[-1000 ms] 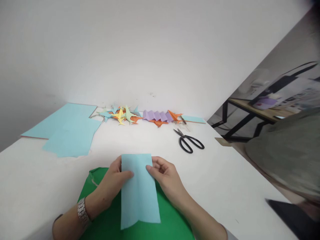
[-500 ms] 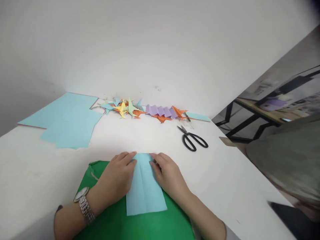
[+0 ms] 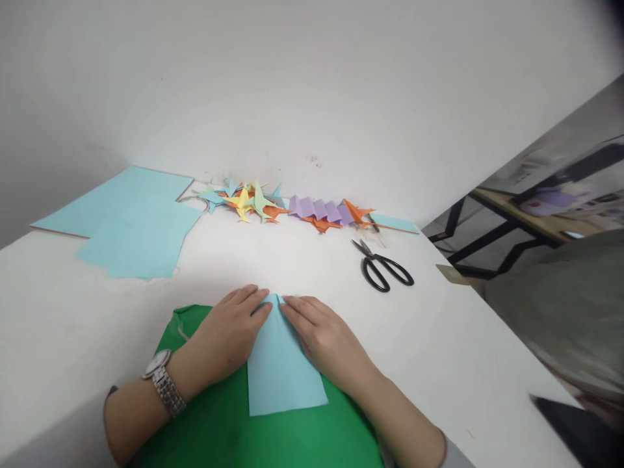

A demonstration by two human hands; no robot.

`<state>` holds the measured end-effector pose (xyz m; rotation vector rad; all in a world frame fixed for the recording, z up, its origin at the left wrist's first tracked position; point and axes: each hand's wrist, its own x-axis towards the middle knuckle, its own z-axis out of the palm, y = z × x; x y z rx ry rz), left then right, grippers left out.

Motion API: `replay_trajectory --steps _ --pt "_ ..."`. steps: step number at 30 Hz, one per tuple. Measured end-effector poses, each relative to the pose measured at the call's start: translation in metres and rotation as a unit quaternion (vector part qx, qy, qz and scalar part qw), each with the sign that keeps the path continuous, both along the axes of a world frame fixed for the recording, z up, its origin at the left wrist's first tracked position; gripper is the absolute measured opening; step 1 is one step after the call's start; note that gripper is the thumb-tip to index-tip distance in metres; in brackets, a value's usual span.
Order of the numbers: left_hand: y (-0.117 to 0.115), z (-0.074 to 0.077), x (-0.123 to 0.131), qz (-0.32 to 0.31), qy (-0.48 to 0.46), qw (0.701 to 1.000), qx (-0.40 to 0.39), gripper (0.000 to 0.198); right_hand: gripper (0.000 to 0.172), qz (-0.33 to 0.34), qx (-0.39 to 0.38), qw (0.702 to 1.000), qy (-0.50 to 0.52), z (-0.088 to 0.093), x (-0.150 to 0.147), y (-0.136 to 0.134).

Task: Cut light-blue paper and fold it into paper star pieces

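A light-blue sheet of paper (image 3: 283,383) lies lengthwise on a green pad (image 3: 209,429), with its far end between my hands. My left hand (image 3: 238,331), its wrist wearing a metal-band watch (image 3: 164,383), grips the paper's far left edge with bent fingers. On the other side, my right hand (image 3: 322,335) presses the far right corner, which is folded inward toward a crease down the middle. The fingertips of both hands almost meet at the top of the sheet. Part of each side edge is hidden under the hands.
Black-handled scissors (image 3: 385,266) lie slightly open beyond my right hand. Blue sheets (image 3: 131,221) are stacked at the far left. Folded paper figures (image 3: 248,201) and a pleated purple paper (image 3: 319,210) line the wall. A person's sleeve (image 3: 560,305) is at the right edge.
My right hand has moved left and folded the paper's far right corner inward toward the middle crease. The left fingertips have shifted slightly toward the middle too. The view has shifted a little.
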<state>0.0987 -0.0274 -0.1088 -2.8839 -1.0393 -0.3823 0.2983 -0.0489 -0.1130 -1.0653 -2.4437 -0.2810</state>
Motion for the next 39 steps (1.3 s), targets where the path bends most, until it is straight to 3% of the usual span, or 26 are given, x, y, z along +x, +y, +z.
replay_trajectory --steps 8,17,32,39 --pt "0.0021 0.0050 0.0024 -0.023 -0.002 0.999 0.022 0.030 0.022 0.045 0.004 0.999 0.008 0.0050 -0.0012 0.0015" --pt "0.0034 0.0004 0.0003 -0.032 0.010 0.999 0.013 0.036 0.024 0.058 -0.007 0.998 -0.030 0.0085 -0.0041 0.0000" --pt "0.0033 0.0043 -0.0001 -0.029 0.023 0.999 -0.011 0.045 0.026 0.058 -0.078 0.993 0.066 0.0078 0.0008 0.0009" --pt "0.0043 0.0043 -0.0005 -0.034 0.022 0.999 -0.003 0.040 0.023 0.077 -0.112 0.985 0.104 0.0074 0.0049 0.0031"
